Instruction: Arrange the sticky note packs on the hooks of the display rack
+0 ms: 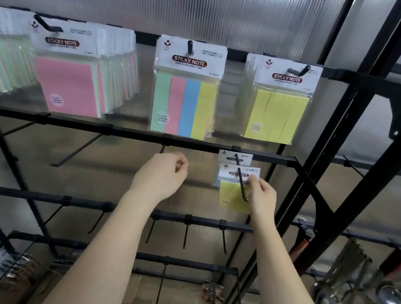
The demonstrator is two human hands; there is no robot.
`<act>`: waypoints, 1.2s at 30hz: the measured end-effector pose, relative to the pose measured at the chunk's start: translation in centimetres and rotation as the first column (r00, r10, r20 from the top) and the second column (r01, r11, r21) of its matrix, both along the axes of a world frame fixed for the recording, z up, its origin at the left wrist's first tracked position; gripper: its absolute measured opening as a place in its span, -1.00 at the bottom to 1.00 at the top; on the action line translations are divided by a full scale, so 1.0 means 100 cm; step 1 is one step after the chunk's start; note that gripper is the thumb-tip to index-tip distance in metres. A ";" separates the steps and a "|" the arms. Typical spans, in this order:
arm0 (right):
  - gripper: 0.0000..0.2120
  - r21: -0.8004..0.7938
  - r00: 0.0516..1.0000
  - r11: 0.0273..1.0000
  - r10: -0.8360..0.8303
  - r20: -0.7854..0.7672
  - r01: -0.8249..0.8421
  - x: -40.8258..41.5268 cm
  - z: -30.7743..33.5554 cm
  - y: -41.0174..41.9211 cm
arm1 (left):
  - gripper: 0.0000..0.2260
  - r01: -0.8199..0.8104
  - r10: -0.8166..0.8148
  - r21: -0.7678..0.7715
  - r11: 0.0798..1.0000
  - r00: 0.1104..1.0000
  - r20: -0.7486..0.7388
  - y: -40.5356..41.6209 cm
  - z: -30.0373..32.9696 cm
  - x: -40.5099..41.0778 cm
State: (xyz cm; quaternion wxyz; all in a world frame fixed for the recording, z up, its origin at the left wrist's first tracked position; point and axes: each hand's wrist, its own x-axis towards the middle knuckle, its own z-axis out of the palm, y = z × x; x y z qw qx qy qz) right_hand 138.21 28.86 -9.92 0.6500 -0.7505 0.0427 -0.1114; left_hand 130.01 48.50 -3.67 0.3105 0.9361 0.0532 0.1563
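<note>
1. Head view, rack: a black display rack (131, 132) stands before a ribbed translucent panel. Its top bar carries three groups of sticky-note packs: pink pack (67, 81), striped pack (184, 100), yellow strip pack (278, 110).
2. Head view, working hook: on the second bar, the far-right hook (241, 181) already holds one pack (235, 157) pushed back against the bar.
3. Head view, right hand (262, 196): fingers and thumb pinch the right edge of a small yellow pack (232, 195), whose white header sits on the hook's shaft, partway along and forward of the first pack.
4. Head view, left hand (164, 172): fingers loosely curled just below the second bar, holding nothing that can be seen, apart from the pack.
5. Risk, judged: the pack is not yet slid fully back; releasing it early, or tilting it, could let it swing or ride off the upturned tip.
6. Risk, judged: a one-sided pinch may twist the header and tear its hole, or nudge the rear pack askew.
</note>
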 end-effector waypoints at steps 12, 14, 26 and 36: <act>-0.60 -0.199 0.991 0.974 -0.093 0.100 0.112 -0.069 0.018 -0.020 | -0.72 -0.003 -0.031 -0.179 0.984 0.982 -0.187 -0.032 -0.024 0.061; -0.57 -0.201 0.990 0.972 -0.108 0.087 0.123 -0.074 0.021 -0.025 | -0.75 -0.021 -0.038 -0.238 0.971 0.970 -0.241 -0.039 -0.023 0.074; -0.59 -0.082 0.975 0.981 -0.164 0.149 0.178 -0.092 0.058 -0.058 | -0.72 -0.093 -0.085 -0.430 0.898 0.922 -0.377 -0.077 -0.047 0.131; -0.57 -0.004 0.967 0.975 -0.222 0.124 0.224 -0.093 0.060 -0.072 | -0.81 -0.117 0.062 -0.580 0.806 0.992 -0.114 -0.090 -0.081 0.119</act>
